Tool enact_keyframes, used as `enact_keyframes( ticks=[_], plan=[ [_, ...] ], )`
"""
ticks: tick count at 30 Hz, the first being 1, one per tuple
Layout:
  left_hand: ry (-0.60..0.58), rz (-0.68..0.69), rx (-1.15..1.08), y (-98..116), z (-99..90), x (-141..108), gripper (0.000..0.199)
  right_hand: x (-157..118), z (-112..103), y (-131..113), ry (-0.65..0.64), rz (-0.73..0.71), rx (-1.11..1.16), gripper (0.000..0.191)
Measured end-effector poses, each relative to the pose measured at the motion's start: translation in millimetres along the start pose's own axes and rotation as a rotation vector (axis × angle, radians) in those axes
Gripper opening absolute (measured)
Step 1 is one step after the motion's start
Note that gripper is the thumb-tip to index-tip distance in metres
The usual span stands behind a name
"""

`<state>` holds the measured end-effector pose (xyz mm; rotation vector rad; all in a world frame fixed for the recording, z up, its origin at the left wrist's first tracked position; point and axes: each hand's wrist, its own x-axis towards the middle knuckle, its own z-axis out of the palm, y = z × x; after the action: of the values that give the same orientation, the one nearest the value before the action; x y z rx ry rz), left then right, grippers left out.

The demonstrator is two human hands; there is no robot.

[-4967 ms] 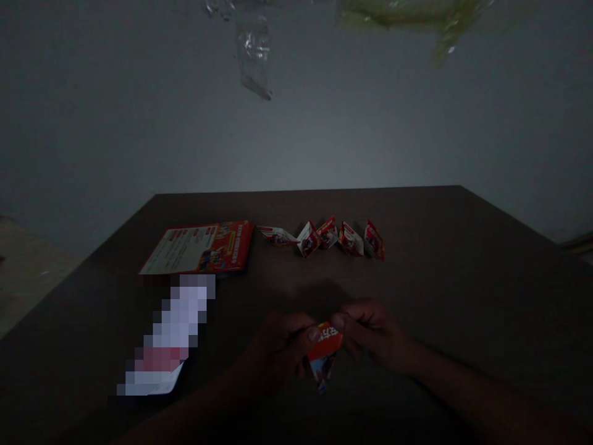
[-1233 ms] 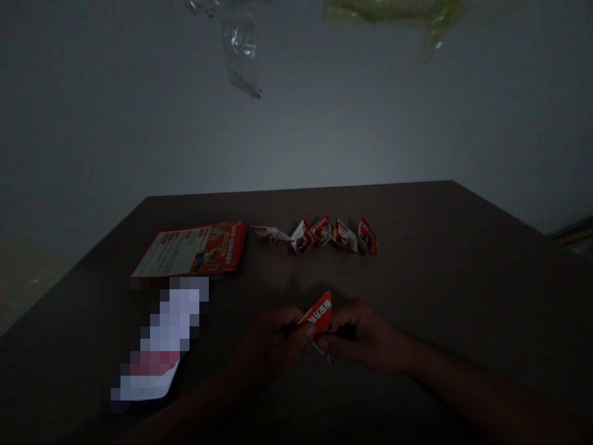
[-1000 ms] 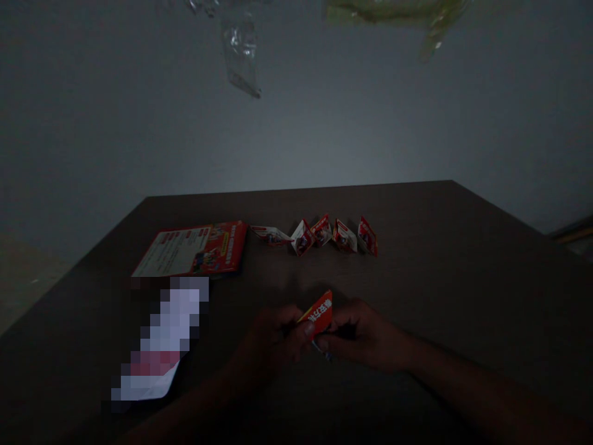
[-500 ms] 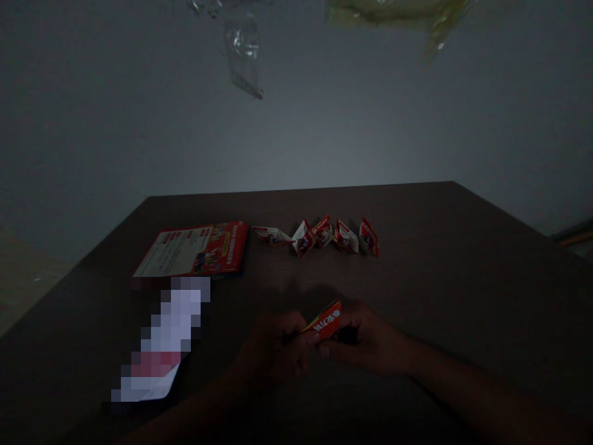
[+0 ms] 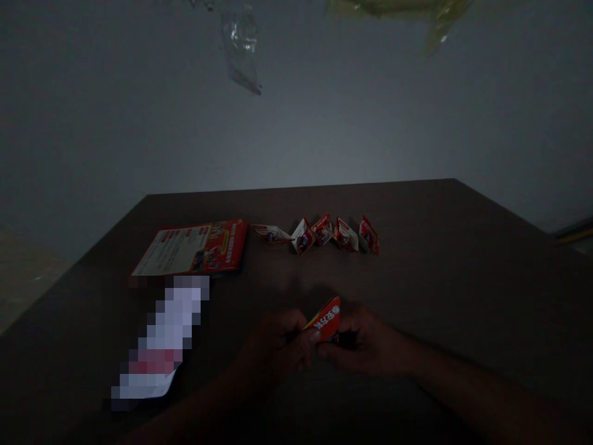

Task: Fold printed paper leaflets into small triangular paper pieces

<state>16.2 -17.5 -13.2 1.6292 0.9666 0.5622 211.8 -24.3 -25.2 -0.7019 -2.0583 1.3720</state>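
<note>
A small folded red paper leaflet (image 5: 328,320) with white lettering is held up in front of me, just over the table. My left hand (image 5: 285,346) grips its left end, the thumb lying across the printed face. On the other side, my right hand (image 5: 370,343) is closed at the right edge, thumb below and fingers behind. Dim light hides most of the fingers. Farther back stands a row of several folded red-and-white papers (image 5: 303,237), creased into angular shapes.
A stack of flat red-and-white leaflets (image 5: 180,250) lies at the left of the dark table (image 5: 430,247). Nearer me is a pale, pixelated object (image 5: 162,346), too blurred to name. Behind the table rises a grey wall (image 5: 352,123) with clear plastic (image 5: 241,52) on it.
The folded leaflet has tilted so that more of its red printed face shows. My left thumb now lies over that face. The row of papers and the stack have stayed put.
</note>
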Motion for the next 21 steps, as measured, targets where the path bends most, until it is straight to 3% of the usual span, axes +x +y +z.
enact_keyframes(
  ticks=[5,9,13,18,21],
  plan=[
    [-0.073,-0.002,0.051,1,-0.1,0,0.032,0,4,-1,-0.002,0.02,0.011,0.017],
    [-0.024,0.04,0.075,0,-1.1,0,0.03,0,1,-5,-0.001,0.056,0.091,0.016],
    [0.023,-0.005,0.049,-2,-2.4,0,0.031,1,-1,-10,0.026,0.086,0.098,0.012],
    [-0.056,-0.047,-0.042,0,-3.7,2,0.028,1,1,-9,0.029,0.059,0.079,0.01],
    [-0.033,-0.044,-0.059,2,-4.7,1,0.028,0,1,-6,0.034,0.085,0.118,0.013]
  ],
)
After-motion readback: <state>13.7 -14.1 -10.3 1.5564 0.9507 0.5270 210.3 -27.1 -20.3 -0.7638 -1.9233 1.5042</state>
